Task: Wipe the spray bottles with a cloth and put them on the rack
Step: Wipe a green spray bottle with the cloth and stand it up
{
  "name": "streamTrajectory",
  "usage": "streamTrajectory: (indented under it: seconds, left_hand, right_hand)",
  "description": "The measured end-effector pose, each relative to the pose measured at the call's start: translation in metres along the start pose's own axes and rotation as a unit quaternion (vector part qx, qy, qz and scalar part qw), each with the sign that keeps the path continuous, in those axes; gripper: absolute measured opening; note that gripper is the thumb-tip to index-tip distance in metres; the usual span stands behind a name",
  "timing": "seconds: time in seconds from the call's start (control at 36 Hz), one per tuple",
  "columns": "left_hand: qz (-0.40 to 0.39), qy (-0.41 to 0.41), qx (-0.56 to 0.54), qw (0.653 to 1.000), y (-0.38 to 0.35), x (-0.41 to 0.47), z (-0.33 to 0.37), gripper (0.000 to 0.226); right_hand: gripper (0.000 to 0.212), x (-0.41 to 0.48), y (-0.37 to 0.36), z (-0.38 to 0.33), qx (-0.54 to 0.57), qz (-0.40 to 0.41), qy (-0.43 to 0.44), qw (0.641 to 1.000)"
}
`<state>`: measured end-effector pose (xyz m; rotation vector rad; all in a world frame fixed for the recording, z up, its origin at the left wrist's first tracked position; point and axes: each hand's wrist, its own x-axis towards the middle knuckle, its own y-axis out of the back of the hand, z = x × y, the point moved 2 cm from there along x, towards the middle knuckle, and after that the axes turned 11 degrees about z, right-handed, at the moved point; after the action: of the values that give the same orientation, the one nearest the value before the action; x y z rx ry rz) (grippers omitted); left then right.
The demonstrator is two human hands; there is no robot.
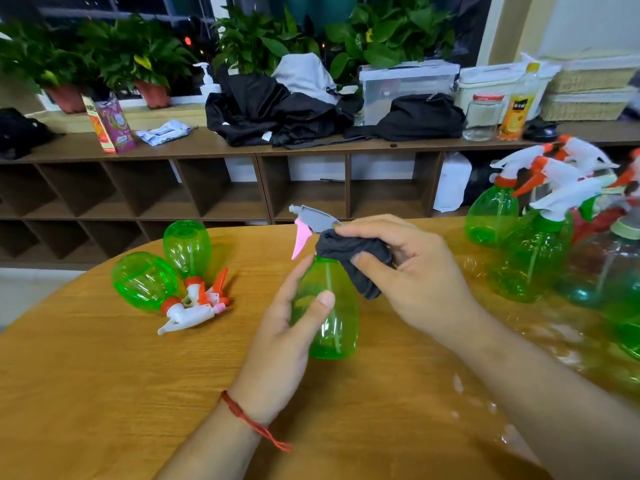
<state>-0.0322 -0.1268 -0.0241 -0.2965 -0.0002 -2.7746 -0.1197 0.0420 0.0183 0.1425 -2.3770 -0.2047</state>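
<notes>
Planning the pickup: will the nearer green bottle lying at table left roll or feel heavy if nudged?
Probably light: the lying bottle looks empty and see-through. Its round body may roll, but its trigger head resting on the table should stop that. Thin plastic may flex.

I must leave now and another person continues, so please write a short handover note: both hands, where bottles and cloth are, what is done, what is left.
Left hand: grips the green spray bottle, held upright.
Right hand: presses the dark cloth on its neck.
Two lying bottles are at the left of the table; the standing bottles are at the right.
Done: wiping under way; none seen racked.
Left: finish, wipe the others, rack all. No rack is recognisable.
</notes>
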Motion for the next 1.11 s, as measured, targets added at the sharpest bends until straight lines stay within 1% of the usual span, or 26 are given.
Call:
streamTrajectory:
  seconds: [0.06,0.11,0.22,0.31,0.36,0.39,0.42,0.5,0.61,0.69,0.75,0.83,0.86,0.89,0.92,1.0,1.03,1.11]
  left_hand:
    - [-0.002,-0.013,0.043,0.999,0.000,-0.002,0.001,0.060]
    - [-0.012,-0.016,0.072,0.997,0.000,-0.004,0.002,0.058]
    - [-0.046,-0.031,0.139,0.989,-0.003,-0.010,-0.003,0.062]
    - [-0.056,-0.049,0.167,0.983,-0.002,-0.009,-0.007,0.062]
    - [-0.052,-0.066,0.186,0.979,-0.001,-0.007,-0.008,0.062]
    - [-0.054,-0.073,0.190,0.978,-0.001,-0.007,-0.008,0.062]
    - [-0.059,-0.076,0.191,0.977,0.000,-0.007,-0.007,0.062]
    - [-0.074,-0.073,0.185,0.977,-0.002,-0.009,-0.004,0.059]
    - [-0.070,-0.074,0.194,0.976,-0.003,-0.011,-0.001,0.059]
    - [-0.075,-0.066,0.185,0.978,-0.003,-0.013,0.001,0.058]
    - [-0.068,-0.062,0.175,0.980,-0.003,-0.013,0.001,0.059]
    - [-0.057,-0.058,0.179,0.980,-0.003,-0.012,-0.002,0.061]
    - [-0.057,-0.057,0.183,0.980,-0.002,-0.011,-0.003,0.061]
    - [-0.059,-0.056,0.186,0.979,-0.002,-0.011,-0.003,0.060]
    - [-0.058,-0.058,0.187,0.979,-0.003,-0.011,-0.004,0.059]
    - [-0.058,-0.052,0.153,0.985,-0.003,-0.011,-0.002,0.054]
    - [-0.057,-0.040,0.133,0.989,-0.003,-0.011,-0.002,0.052]
    - [-0.046,-0.023,0.093,0.994,-0.001,-0.009,0.002,0.051]
  right_hand:
    - [0.043,0.002,0.003,-0.006,-0.036,0.024,0.026,0.999]
    - [0.045,0.003,0.005,-0.008,-0.069,0.052,0.036,0.996]
    - [0.038,0.003,0.005,-0.004,-0.143,0.081,0.074,0.984]
    - [0.036,-0.005,-0.006,-0.006,-0.165,0.066,0.129,0.976]
    - [0.034,-0.007,-0.013,-0.011,-0.172,0.029,0.164,0.971]
    - [0.034,-0.005,-0.012,-0.012,-0.171,0.020,0.168,0.971]
    - [0.033,0.000,-0.007,-0.012,-0.170,0.027,0.165,0.971]
    - [0.033,0.012,0.008,-0.011,-0.183,0.076,0.148,0.969]
    - [0.035,0.007,0.001,-0.013,-0.221,0.073,0.190,0.954]
    - [0.036,0.012,0.009,-0.010,-0.223,0.081,0.185,0.954]
    - [0.037,0.014,0.010,-0.009,-0.224,0.043,0.183,0.956]
    - [0.038,0.008,-0.003,-0.009,-0.237,-0.077,0.216,0.944]
    - [0.038,0.007,-0.005,-0.010,-0.241,-0.110,0.219,0.939]
    - [0.038,0.008,-0.005,-0.011,-0.245,-0.126,0.216,0.937]
    - [0.038,0.010,-0.002,-0.012,-0.246,-0.125,0.215,0.937]
    - [0.038,0.018,0.012,-0.014,-0.271,-0.080,0.221,0.934]
    - [0.038,0.021,0.017,-0.012,-0.284,-0.081,0.221,0.929]
    - [0.038,0.028,0.030,-0.008,-0.298,-0.129,0.194,0.926]
